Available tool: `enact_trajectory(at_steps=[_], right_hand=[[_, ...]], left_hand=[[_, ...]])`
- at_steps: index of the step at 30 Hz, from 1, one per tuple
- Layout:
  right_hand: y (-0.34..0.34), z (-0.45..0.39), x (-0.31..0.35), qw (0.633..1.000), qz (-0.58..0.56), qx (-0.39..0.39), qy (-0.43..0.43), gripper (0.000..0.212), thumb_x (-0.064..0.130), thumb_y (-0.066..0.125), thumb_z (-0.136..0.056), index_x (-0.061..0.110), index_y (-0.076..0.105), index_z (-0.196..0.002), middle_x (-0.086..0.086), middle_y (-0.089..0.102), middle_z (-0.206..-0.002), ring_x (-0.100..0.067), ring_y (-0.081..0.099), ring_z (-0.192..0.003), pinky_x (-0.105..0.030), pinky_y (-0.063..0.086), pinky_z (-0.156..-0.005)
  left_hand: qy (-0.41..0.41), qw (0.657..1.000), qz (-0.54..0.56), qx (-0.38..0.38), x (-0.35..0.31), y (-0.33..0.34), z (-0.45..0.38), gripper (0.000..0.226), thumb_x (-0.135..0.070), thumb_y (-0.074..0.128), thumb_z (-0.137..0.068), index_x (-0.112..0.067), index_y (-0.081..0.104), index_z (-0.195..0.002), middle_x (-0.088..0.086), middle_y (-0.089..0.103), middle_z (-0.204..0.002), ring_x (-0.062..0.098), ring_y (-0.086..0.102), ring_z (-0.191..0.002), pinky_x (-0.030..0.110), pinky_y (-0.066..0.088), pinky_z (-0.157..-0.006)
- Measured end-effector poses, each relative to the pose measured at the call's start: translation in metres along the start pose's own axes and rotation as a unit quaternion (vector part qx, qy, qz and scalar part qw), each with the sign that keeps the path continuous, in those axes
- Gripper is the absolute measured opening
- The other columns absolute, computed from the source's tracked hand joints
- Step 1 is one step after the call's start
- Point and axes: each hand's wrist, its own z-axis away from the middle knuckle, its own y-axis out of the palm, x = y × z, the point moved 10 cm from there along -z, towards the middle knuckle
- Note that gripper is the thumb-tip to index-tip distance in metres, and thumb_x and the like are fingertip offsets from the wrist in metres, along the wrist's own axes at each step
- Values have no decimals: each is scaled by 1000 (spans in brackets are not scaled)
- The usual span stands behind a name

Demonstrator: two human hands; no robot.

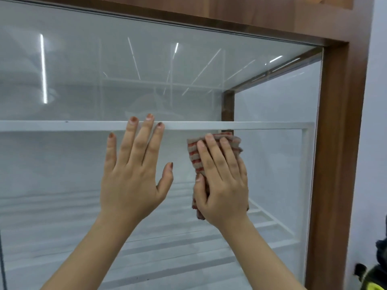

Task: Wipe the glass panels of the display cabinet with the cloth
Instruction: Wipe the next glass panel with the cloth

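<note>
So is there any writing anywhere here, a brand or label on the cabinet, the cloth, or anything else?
None: no readable text shows.
Glass panel: only reflected light streaks, no lettering.
Wooden frame: bare wood grain, no label.
Striped cloth under the right hand: stripes only, no tag visible.
Black and yellow object at the lower right edge: mostly cut off, nothing legible.

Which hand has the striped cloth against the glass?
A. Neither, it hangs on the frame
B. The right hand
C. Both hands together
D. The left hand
B: the right hand presses the striped cloth flat against the glass panel, while the left hand rests bare and open on the glass beside it.
</note>
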Motion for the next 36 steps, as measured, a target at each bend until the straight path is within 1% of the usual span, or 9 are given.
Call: enact_trajectory(at_steps=[3, 8, 11, 18, 23, 27, 31, 34, 36], right_hand=[[-3, -20, -14, 1000, -13, 2, -11, 51, 23, 44, -86, 16, 44, -137, -4, 41, -144, -20, 33, -137, -44, 33, -107], [-14, -17, -76, 996, -14, -22, 81, 52, 23, 39, -89, 15, 36, -140, -6, 39, -146, -23, 29, -138, -42, 24, -112], [-15, 5, -81, 994, -11, -29, 101, 52, 22, 39, -89, 14, 35, -140, -7, 38, -145, -23, 29, -138, -43, 25, -112], [-11, -7, -46, 999, -29, 6, -44, 52, 20, 44, -86, 17, 42, -137, -1, 38, -144, -19, 32, -137, -40, 30, -109], [-19, -11, -94, 997, -31, -18, 66, 50, 21, 41, -88, 16, 38, -139, -5, 40, -144, -22, 29, -138, -41, 24, -113], [-17, 1, -96, 995, -15, -27, 93, 51, 22, 41, -89, 16, 37, -139, -4, 40, -145, -21, 28, -138, -36, 19, -114], [-17, -4, -84, 999, -14, 2, 30, 53, 23, 41, -87, 19, 34, -140, -2, 36, -146, -20, 27, -139, -36, 19, -113], [-16, -13, -89, 999, -25, 33, -36, 52, 23, 42, -87, 18, 35, -139, -1, 35, -145, -21, 29, -138, -38, 22, -113], [-18, -16, -110, 999, -26, 32, -18, 52, 24, 41, -88, 18, 35, -140, -1, 34, -146, -21, 28, -138, -41, 24, -113]], left_hand=[[-4, 1000, -1, -7, 0, -1, 0, 66, -39, 37, -88, -9, 26, -146, 9, 23, -153, 27, 16, -142, 49, 8, -115], [-2, 1000, -5, -17, -1, -3, 0, 66, -39, 37, -88, -8, 27, -146, 9, 23, -153, 27, 16, -142, 49, 7, -115], [-2, 1000, -5, -19, -2, -2, 0, 66, -39, 36, -88, -8, 27, -146, 10, 22, -153, 28, 15, -142, 49, 8, -115], [-6, 1000, 4, -17, -3, -3, 0, 66, -38, 35, -88, -8, 27, -145, 9, 21, -153, 28, 13, -142, 48, 6, -115], [-9, 1000, 5, -21, -3, -4, -1, 65, -39, 35, -87, -7, 30, -144, 10, 23, -152, 29, 16, -141, 48, 8, -114], [-15, 1000, 10, -24, -10, -6, -4, 66, -35, 37, -84, -5, 31, -143, 13, 25, -150, 30, 19, -140, 48, 7, -114], [68, 998, 8, 4, -58, 9, -9, 66, -38, 38, -86, -7, 28, -144, 10, 23, -152, 26, 17, -141, 49, 8, -114], [62, 998, 10, 14, -70, 17, -13, 66, -39, 37, -87, -7, 30, -144, 10, 26, -151, 27, 18, -141, 50, 11, -113], [58, 998, 10, 12, -69, 18, -12, 66, -39, 36, -87, -8, 29, -145, 10, 25, -152, 27, 17, -141, 50, 11, -113]])
